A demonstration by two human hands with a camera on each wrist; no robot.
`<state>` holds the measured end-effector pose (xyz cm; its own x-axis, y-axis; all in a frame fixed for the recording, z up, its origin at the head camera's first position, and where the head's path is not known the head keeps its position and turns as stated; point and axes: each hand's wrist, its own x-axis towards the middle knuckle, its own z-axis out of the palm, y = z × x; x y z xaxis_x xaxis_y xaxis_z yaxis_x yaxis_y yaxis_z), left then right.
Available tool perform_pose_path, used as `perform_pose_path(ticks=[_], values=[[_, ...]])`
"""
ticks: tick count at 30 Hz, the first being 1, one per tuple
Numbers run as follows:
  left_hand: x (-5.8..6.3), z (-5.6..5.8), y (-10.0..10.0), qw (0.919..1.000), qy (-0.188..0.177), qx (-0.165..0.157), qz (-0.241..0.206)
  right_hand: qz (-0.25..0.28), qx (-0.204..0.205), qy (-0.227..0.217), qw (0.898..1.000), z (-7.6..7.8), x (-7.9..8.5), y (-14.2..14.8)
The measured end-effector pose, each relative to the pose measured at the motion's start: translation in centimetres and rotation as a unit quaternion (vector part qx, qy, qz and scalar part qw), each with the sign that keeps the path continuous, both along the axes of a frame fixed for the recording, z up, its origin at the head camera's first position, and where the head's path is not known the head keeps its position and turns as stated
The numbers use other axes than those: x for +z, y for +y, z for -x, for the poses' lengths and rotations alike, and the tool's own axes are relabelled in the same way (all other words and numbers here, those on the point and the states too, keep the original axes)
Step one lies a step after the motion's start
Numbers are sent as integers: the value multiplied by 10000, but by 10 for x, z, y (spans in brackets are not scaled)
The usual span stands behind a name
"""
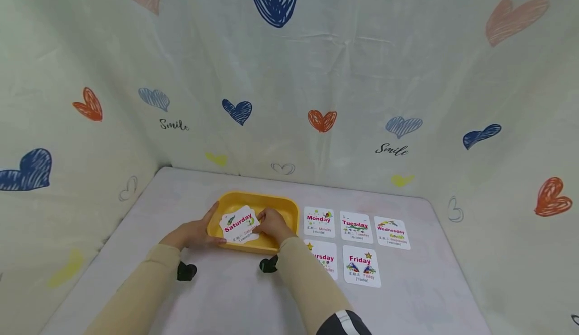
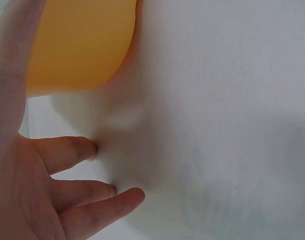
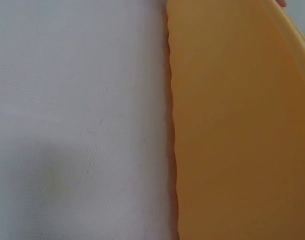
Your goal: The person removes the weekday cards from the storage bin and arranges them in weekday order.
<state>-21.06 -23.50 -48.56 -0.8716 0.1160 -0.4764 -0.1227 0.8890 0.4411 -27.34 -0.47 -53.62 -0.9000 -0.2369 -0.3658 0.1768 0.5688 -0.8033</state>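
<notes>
In the head view my left hand [image 1: 196,233] lies spread against the left end of a yellow tray [image 1: 288,209]. The left wrist view shows the fingers [image 2: 95,210] of that hand loosely extended over the table, apart from the tray. A white card printed "Saturday" [image 1: 236,228] is tilted in the tray, with the edge of at least one more white card behind it. My right hand [image 1: 274,224] reaches over the near rim and pinches the Saturday card at its right edge. Part of the right thumb and fingers is hidden; the right wrist view shows mainly the tray's wall [image 3: 237,125].
Right of the tray lie day cards: Monday [image 1: 318,230], Tuesday [image 1: 356,234] and Wednesday [image 1: 391,241] in a back row. Thursday [image 1: 329,273], partly behind my right sleeve, and Friday [image 1: 362,277] form a nearer row. A heart-patterned curtain [image 1: 280,68] stands behind the white table [image 1: 429,284].
</notes>
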Motion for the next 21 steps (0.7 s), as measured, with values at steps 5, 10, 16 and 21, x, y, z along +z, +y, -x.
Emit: perform_pose_path(ticks=[5,10,16,21], values=[[-3,-1,0,10000,41,-40,61,134,-35,-122,9998,3,-1,3],[-2,-1,0,9999,80,-74,39,279,56,-178,9994,6,2,8],[-1,-1,1,10000,57,-53,8,396,124,-332,9986,3,12,11],[1,-3,1,9999,101,-44,21,918,-69,-524,9944,0,14,12]])
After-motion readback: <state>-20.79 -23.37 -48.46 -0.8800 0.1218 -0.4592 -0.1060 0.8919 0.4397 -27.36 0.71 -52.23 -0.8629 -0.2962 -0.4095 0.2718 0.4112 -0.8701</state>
